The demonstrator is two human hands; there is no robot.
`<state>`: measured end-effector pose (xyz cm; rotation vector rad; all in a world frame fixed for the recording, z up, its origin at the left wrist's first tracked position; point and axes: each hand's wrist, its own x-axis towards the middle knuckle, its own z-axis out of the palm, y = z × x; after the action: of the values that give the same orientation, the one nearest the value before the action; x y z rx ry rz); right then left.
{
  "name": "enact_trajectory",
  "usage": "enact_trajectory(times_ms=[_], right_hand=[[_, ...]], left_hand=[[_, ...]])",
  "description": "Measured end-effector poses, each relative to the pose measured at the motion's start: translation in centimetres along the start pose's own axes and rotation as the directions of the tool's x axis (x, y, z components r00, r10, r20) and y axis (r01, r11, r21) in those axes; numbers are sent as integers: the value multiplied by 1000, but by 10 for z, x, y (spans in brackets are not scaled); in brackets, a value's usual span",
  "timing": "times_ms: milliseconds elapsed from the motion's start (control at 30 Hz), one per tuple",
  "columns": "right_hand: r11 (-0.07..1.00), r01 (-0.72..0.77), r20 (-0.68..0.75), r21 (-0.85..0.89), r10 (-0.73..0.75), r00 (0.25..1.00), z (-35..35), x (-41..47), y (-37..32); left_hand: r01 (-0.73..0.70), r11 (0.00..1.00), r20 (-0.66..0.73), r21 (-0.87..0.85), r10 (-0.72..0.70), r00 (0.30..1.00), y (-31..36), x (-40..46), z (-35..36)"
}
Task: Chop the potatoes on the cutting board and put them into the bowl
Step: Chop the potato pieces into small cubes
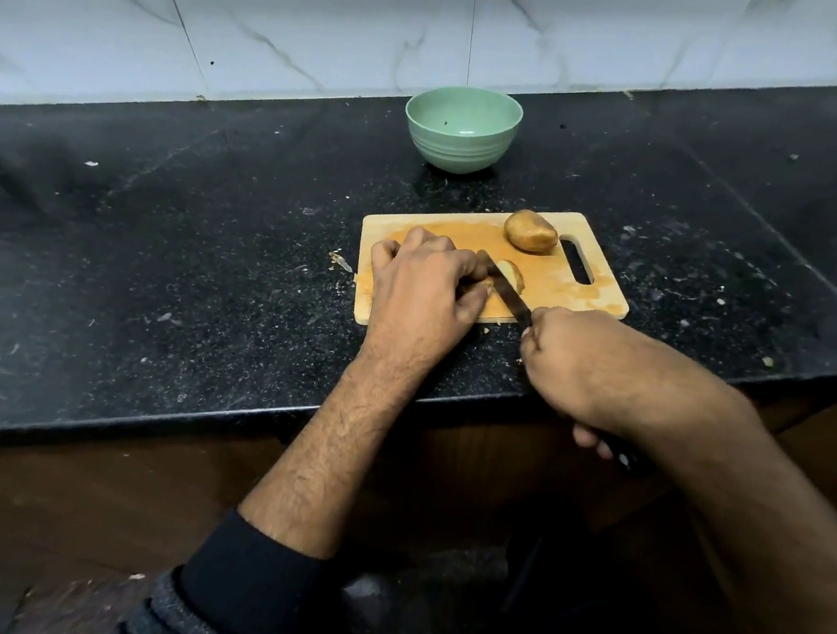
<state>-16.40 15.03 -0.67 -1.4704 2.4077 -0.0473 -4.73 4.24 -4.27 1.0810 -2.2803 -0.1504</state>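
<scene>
A wooden cutting board (pixel 589 298) lies on the black counter. On its far right corner sits a whole brown potato (pixel 530 231). In the board's middle my left hand (pixel 422 286) curls over a cut potato (pixel 511 275) and holds it down; only the right part of it shows past my fingers. My right hand (pixel 587 363) grips a knife (pixel 509 295) by its dark handle, and the blade lies across the cut potato. A green bowl (pixel 461 129) stands behind the board near the wall, with nothing but a dark speck inside.
The black granite counter (pixel 180 250) is speckled with crumbs and peel scraps, some by the board's left edge. A white marble-tiled wall (pixel 334 13) rises behind. The counter's front edge runs just below my wrists.
</scene>
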Motion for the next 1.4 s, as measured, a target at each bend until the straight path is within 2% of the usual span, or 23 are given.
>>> enact_trajectory(times_ms=[233, 433, 533, 700, 767, 1000, 1200, 1333, 1400], right_hand=[[999, 15, 56, -37, -13, 998, 3, -23, 1], [997, -62, 159, 37, 55, 986, -16, -48, -4], [997, -46, 129, 54, 39, 991, -26, -60, -6], [998, -5, 32, 61, 4, 999, -33, -67, -8], [999, -2, 16, 52, 1, 1000, -33, -66, -11], [999, -35, 80, -3, 35, 996, -26, -51, -22], [996, -67, 118, -59, 74, 990, -26, -30, -32], [997, -63, 173, 47, 54, 983, -29, -14, -36], [998, -49, 177, 43, 41, 983, -30, -10, -35]], left_hand=[[22, 1000, 2, 1, -22, 1000, -1, 1, 1], [21, 1000, -4, -4, -21, 1000, 1, -2, 0], [37, 999, -8, -12, -37, 999, -1, -3, -2], [103, 985, 33, -141, -100, 994, -6, -7, -5], [113, 985, 26, -129, -110, 994, -6, -9, -6], [80, 996, -12, -47, -81, 997, -5, -9, -5], [57, 997, -2, -59, -57, 998, -4, -8, -6], [71, 995, -3, -74, -72, 997, -5, -7, -5], [78, 995, 4, -66, -78, 997, -5, -7, -5]])
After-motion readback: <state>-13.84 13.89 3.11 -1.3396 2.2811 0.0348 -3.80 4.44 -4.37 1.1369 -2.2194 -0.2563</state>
